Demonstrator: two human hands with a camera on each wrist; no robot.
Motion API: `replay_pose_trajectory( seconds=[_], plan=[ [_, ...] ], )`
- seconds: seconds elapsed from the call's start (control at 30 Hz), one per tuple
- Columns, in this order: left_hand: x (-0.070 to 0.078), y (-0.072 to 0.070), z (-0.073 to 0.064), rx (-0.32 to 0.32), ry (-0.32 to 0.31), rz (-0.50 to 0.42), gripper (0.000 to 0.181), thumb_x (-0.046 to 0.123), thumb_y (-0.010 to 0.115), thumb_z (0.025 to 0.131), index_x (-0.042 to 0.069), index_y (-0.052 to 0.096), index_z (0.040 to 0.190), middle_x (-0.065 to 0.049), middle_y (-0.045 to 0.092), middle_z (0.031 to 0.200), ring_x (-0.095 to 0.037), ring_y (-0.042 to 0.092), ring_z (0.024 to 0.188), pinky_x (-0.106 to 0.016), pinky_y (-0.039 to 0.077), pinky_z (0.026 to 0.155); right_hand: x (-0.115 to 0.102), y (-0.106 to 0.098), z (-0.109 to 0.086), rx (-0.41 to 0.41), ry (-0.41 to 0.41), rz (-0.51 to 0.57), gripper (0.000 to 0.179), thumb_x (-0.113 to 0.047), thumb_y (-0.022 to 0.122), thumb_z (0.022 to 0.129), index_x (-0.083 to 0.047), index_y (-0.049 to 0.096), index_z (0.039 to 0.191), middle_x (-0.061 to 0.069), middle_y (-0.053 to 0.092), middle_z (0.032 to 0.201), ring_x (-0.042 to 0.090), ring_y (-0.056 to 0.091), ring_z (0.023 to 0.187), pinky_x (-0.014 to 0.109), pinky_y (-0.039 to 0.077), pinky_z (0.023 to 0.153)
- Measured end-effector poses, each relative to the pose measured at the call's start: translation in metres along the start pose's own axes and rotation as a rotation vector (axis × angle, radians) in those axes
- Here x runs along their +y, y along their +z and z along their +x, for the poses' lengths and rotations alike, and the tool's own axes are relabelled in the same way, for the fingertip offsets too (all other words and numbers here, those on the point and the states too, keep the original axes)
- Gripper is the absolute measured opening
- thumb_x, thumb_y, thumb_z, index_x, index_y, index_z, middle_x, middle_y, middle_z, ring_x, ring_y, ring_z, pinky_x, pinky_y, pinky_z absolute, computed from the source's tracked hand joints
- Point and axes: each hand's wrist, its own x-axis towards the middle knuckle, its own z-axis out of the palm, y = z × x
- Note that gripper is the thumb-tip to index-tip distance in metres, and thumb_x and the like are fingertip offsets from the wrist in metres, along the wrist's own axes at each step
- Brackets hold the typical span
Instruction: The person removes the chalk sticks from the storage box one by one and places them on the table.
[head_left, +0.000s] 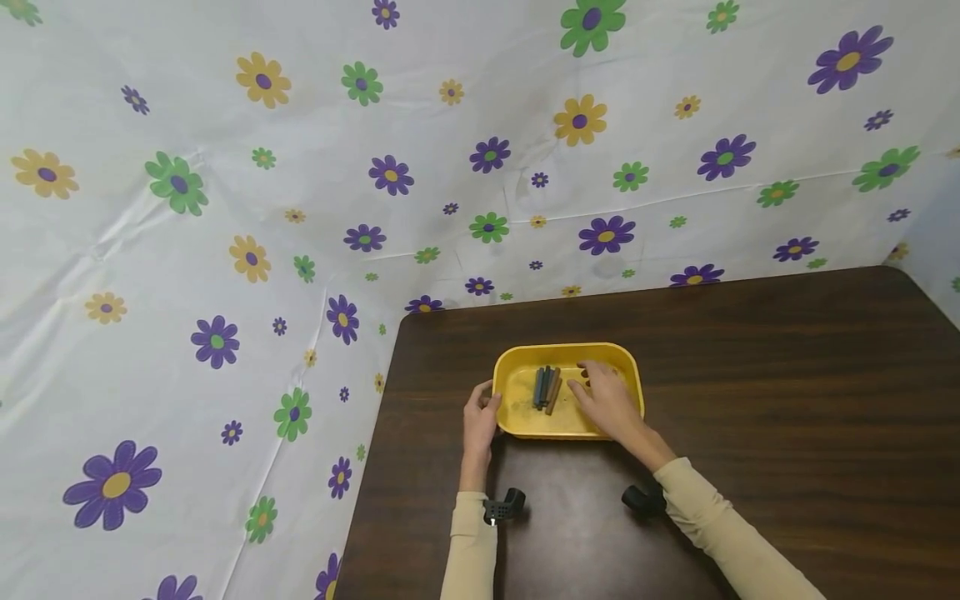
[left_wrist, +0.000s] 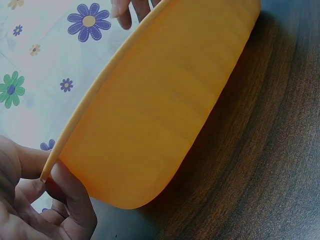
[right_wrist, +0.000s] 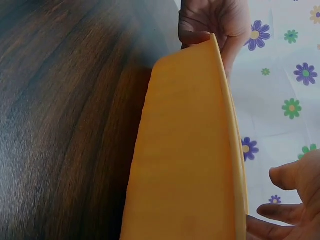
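Observation:
A yellow plastic tray (head_left: 517, 427) with rounded corners sits on the dark wooden table. Several short sticks (head_left: 546, 388), dark grey and brown, lie side by side in it, left of its middle; their exact kind cannot be told. My left hand (head_left: 480, 417) holds the tray's left end, its thumb and fingers pinching the rim (left_wrist: 52, 162) in the left wrist view. Over the tray's right half reaches my right hand (head_left: 609, 402), fingers spread and loosely bent, with nothing seen in its grasp. The right wrist view shows that hand (right_wrist: 295, 200) beyond the rim, its thumb apart from the fingers.
The dark wood-grain table (head_left: 787, 400) extends to the right and in front of the tray. A white sheet with printed flowers (head_left: 315, 208) hangs behind the table and along its left side. Dark camera mounts (head_left: 504, 507) are strapped at the wrists.

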Motion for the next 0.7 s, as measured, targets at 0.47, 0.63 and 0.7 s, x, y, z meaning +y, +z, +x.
replay_pose_trajectory(
  seconds=[0.47,0.63,0.7],
  plan=[
    [-0.001,0.000,0.001,0.004,-0.023,-0.017,0.035,0.016,0.061,0.105,0.004,0.061,0.138,-0.015,0.059,0.096,-0.016,0.053,0.064,-0.026,0.045,0.053,-0.005,0.022,0.011,-0.052,0.057,0.121,0.039,-0.015,0.066,0.102,0.011,0.059,0.130,0.027,0.067,0.116,0.040,0.067,0.105,0.053,0.055,0.086],
    [-0.001,0.000,0.000,0.001,-0.035,-0.028,0.035,0.017,0.061,0.105,0.006,0.061,0.138,-0.013,0.058,0.097,-0.018,0.054,0.066,-0.026,0.046,0.054,-0.006,0.026,0.013,-0.056,0.066,0.147,0.038,-0.014,0.065,0.102,0.012,0.059,0.129,0.026,0.068,0.113,0.040,0.067,0.103,0.053,0.056,0.085],
    [-0.002,0.000,0.000,-0.002,-0.043,-0.038,0.035,0.018,0.061,0.105,0.006,0.061,0.139,-0.013,0.059,0.098,-0.018,0.054,0.066,-0.026,0.046,0.054,-0.007,0.028,0.014,-0.062,0.070,0.164,0.039,-0.014,0.065,0.102,0.012,0.058,0.130,0.025,0.068,0.112,0.040,0.068,0.102,0.053,0.055,0.085]
  ],
)
